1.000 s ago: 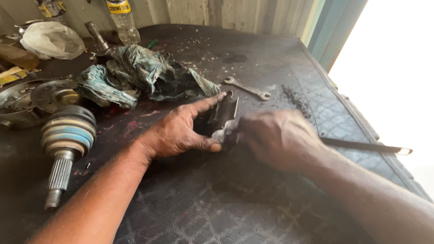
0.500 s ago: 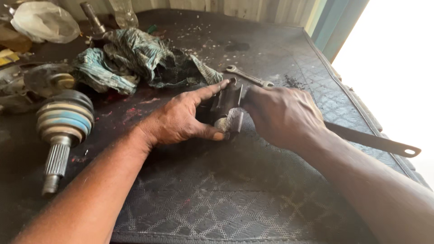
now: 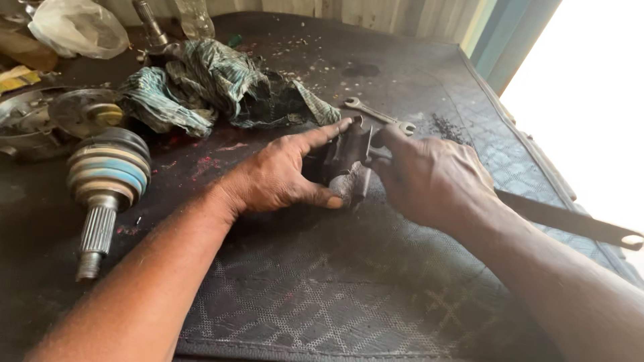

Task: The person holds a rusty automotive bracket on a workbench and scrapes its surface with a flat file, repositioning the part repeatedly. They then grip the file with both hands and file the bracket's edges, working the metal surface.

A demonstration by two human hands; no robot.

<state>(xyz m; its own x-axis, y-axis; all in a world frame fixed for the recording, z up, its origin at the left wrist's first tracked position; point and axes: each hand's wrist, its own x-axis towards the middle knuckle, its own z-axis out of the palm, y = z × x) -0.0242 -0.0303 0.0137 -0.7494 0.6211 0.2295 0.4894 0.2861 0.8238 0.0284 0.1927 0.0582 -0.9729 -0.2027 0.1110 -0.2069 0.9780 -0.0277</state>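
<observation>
Near mat (image 3: 322,302): open, passable between both forearms. Left side: blocked by splined joint shaft (image 3: 107,181) and metal parts (image 3: 47,121). Far side: crumpled striped rag (image 3: 215,84) and spanner (image 3: 379,115) lie behind the hands. Right: flat bar (image 3: 570,221) crosses the mat edge.

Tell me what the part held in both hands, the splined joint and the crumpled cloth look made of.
Held part: likely cast metal, dull, grimy grey.
Splined joint: steel, machined splines, banded blue-grey sheen.
Crumpled cloth: woven fabric, striped green, stained, soft folds.

Metal part (image 3: 345,161) between hands; rag (image 3: 215,84) behind; joint (image 3: 107,181) left; wrench (image 3: 379,115) perhaps touching.
</observation>
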